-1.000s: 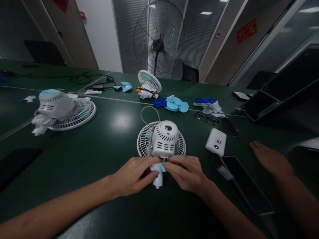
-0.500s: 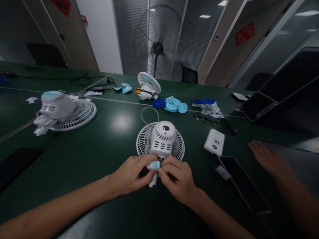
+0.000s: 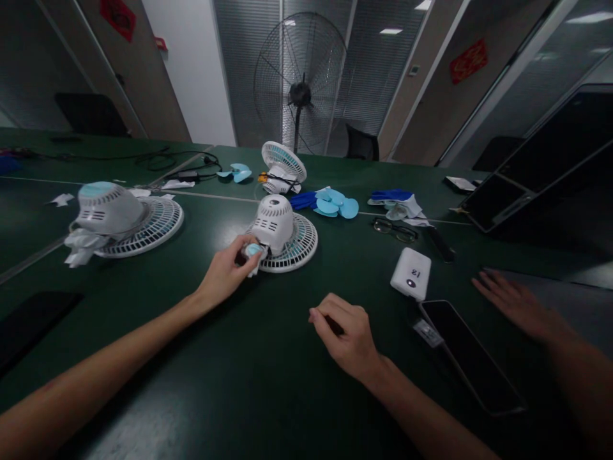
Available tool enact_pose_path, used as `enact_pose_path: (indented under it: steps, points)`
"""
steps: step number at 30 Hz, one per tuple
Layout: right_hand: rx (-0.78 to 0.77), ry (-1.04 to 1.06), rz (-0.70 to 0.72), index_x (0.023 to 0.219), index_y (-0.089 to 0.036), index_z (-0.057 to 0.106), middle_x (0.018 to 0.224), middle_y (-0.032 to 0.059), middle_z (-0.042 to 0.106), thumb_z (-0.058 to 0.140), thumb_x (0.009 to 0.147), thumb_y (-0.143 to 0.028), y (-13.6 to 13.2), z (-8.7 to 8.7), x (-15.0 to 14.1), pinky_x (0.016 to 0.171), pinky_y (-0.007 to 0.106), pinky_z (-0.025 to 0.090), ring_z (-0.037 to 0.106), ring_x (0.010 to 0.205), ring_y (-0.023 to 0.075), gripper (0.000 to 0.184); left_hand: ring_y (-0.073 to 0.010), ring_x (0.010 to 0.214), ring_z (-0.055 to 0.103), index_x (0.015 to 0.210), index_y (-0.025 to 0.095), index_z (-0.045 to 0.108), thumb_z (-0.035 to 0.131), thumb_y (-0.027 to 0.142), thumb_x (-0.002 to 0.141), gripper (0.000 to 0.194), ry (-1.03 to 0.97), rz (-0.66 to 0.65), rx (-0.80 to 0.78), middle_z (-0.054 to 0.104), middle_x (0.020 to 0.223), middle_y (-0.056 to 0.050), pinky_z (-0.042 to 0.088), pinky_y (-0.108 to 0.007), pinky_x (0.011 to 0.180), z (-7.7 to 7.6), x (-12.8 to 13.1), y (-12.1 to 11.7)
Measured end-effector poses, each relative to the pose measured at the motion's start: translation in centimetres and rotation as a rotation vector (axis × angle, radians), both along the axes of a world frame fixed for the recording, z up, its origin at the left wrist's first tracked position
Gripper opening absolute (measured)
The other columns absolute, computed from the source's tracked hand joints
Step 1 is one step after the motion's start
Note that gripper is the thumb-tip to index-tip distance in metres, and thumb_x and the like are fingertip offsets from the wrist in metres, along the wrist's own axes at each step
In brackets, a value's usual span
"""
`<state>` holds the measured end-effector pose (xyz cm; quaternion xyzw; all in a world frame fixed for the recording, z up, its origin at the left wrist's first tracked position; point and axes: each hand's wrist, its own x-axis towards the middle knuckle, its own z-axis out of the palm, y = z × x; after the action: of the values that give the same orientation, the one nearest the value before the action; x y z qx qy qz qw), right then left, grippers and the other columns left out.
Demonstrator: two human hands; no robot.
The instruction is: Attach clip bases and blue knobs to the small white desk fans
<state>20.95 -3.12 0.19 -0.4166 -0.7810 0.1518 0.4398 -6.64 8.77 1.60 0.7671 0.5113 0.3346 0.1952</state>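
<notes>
1. Since half a second ago, our small fan (image 3: 281, 230) has shifted left and farther off, lying face-down.
2. Our left hand (image 3: 227, 269) pinches its white-and-blue base (image 3: 253, 250); our right hand (image 3: 347, 332) is curled, contents hidden, so we cannot tell.
3. Housing (image 3: 272, 219) and grille (image 3: 305, 241) sit together; loose blue blades (image 3: 328, 206) lie apart.
4. Beyond our green table (image 3: 258, 383), a pedestal fan (image 3: 300, 94) stands before blinds (image 3: 245, 83).
</notes>
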Motion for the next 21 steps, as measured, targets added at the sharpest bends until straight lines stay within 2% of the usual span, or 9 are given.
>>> enact_pose_path:
  steps: [4, 8, 12, 14, 17, 19, 21]
  points:
    - [0.021, -0.090, 0.065, 0.081, -0.017, 0.065, 0.071, -0.0015, 0.058, 0.054, 0.105, -0.022, -0.2, -0.2, -0.3, 0.056, 0.027, 0.034, 0.052, 0.059, 0.0093, 0.027, -0.0214, 0.071, 0.069, 0.125, 0.020, 0.062, 0.056, 0.051, 0.097, 0.043, 0.053, 0.212, 0.076, 0.074, 0.088, -0.005, 0.052, -0.030, 0.068, -0.1, -2.9, 5.1]
    - [0.015, -0.124, 0.091, 0.081, -0.017, 0.064, 0.072, -0.0019, 0.059, 0.053, 0.106, -0.024, -0.1, -0.3, -0.2, 0.058, 0.027, 0.035, 0.051, 0.060, 0.0094, 0.028, -0.0302, 0.091, 0.073, 0.130, 0.018, 0.061, 0.056, 0.049, 0.096, 0.047, 0.107, 0.435, 0.126, 0.076, 0.104, -0.013, 0.053, -0.038, 0.084, 0.0, -5.1, 10.4]
    - [-0.003, -0.119, 0.077, 0.081, -0.017, 0.065, 0.071, -0.0018, 0.059, 0.051, 0.107, -0.026, 0.0, -0.3, -0.1, 0.057, 0.027, 0.035, 0.052, 0.060, 0.0094, 0.030, -0.0358, 0.103, 0.071, 0.135, 0.014, 0.058, 0.054, 0.048, 0.098, 0.050, 0.172, 0.536, 0.115, 0.074, 0.110, -0.018, 0.052, -0.043, 0.091, 0.7, -6.2, 13.8]
    - [0.002, -0.123, 0.076, 0.082, -0.017, 0.065, 0.071, -0.0018, 0.059, 0.050, 0.107, -0.027, 0.0, -0.3, -0.1, 0.057, 0.027, 0.035, 0.051, 0.060, 0.0094, 0.031, -0.0330, 0.107, 0.070, 0.136, 0.009, 0.056, 0.049, 0.049, 0.101, 0.054, 0.210, 0.507, 0.116, 0.072, 0.117, -0.017, 0.051, -0.041, 0.095, 1.4, -6.7, 14.0]
    - [0.025, -0.120, 0.081, 0.081, -0.018, 0.065, 0.070, -0.0016, 0.059, 0.049, 0.107, -0.027, -0.1, -0.3, -0.1, 0.055, 0.026, 0.035, 0.050, 0.058, 0.0095, 0.032, -0.0321, 0.126, 0.059, 0.144, 0.003, 0.048, 0.042, 0.056, 0.105, 0.067, 0.270, 0.444, 0.158, 0.059, 0.139, -0.020, 0.044, -0.044, 0.108, 2.8, -8.1, 11.7]
    - [0.035, -0.123, 0.082, 0.081, -0.018, 0.065, 0.071, -0.0014, 0.060, 0.050, 0.107, -0.027, -0.1, -0.3, -0.1, 0.055, 0.027, 0.035, 0.051, 0.059, 0.0097, 0.032, -0.0410, 0.144, 0.039, 0.152, 0.007, 0.040, 0.046, 0.059, 0.103, 0.072, 0.317, 0.469, 0.214, 0.042, 0.157, -0.023, 0.029, -0.061, 0.118, 3.4, -10.1, 8.8]
    - [0.045, -0.129, 0.079, 0.081, -0.018, 0.065, 0.072, -0.0014, 0.061, 0.050, 0.107, -0.027, -0.1, -0.4, -0.1, 0.057, 0.027, 0.035, 0.052, 0.060, 0.0097, 0.031, -0.0495, 0.153, 0.020, 0.157, 0.016, 0.035, 0.050, 0.059, 0.101, 0.072, 0.444, 0.562, 0.302, 0.024, 0.168, -0.022, 0.018, -0.077, 0.115, 3.4, -13.1, 5.8]
